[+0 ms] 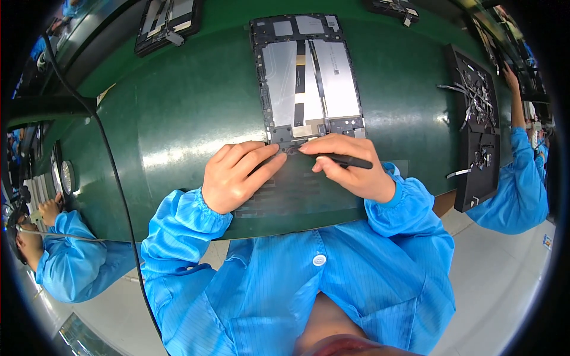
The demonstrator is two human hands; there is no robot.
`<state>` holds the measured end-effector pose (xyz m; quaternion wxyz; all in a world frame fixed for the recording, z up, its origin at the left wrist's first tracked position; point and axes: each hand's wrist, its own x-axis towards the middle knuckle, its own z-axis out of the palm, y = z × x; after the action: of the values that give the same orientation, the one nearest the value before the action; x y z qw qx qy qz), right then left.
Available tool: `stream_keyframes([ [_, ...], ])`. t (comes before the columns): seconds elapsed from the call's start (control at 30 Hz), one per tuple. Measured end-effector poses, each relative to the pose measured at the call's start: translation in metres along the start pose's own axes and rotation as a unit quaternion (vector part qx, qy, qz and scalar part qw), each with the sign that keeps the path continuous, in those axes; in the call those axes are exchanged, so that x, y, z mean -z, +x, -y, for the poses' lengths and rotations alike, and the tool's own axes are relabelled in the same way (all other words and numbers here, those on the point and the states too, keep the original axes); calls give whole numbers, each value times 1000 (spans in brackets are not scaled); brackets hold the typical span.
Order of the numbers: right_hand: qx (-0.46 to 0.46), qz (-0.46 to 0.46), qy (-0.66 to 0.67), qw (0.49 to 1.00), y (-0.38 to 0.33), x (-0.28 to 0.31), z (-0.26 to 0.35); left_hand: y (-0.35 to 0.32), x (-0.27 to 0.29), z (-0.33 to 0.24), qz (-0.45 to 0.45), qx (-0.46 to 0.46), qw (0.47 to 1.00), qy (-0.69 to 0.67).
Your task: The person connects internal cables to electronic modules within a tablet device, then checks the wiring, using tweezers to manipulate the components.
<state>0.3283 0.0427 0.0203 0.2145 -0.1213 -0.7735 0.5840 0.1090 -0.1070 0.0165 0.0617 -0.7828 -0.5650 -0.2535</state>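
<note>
An opened tablet (339,77) lies lengthwise on the green bench, its silver inner plates, dark frame and flat ribbon cables showing. My left hand (240,175) rests at its lower left corner, fingers stretched out and thumb apart, fingertips touching the near edge. In my right hand (350,163) is a slim black tweezers-like tool (354,161), held between thumb and fingers. It points left toward small parts (291,151) at the tablet's near edge. The tool's tip is hidden by my fingers, and the small parts are too small to name.
On the right stands a black tray (482,167) with many small metal parts and strips. More opened devices (172,26) lie at the far edge. A black cable (113,151) hangs down on the left. Co-workers in blue sleeves (89,258) sit on both sides.
</note>
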Motion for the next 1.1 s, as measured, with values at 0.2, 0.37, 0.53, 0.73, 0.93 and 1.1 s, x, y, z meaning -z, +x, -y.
stream_keyframes([
  [0.2, 48, 29, -113, 992, 2, -5, 3, -1, 0, -1, -1, 7, 1000, -8],
  [0.37, -85, 42, -18, 995, 2, -3, 12, -1, 0, 0, 4, 13, 999, -30],
  [0.53, -181, -13, 97, 979, -15, 9, 11, -3, -3, -10, -30, -62, 984, -163],
  [0.73, -156, 34, -4, 987, -37, -1, 9, -12, -12, -21, 110, -137, 976, -131],
  [0.93, -216, -32, -30, 975, -32, -12, 12, -10, -4, -23, 134, -100, 978, -122],
  [1.1, -126, 12, -83, 988, -25, -19, 16, -8, 0, -24, 140, -92, 977, -134],
])
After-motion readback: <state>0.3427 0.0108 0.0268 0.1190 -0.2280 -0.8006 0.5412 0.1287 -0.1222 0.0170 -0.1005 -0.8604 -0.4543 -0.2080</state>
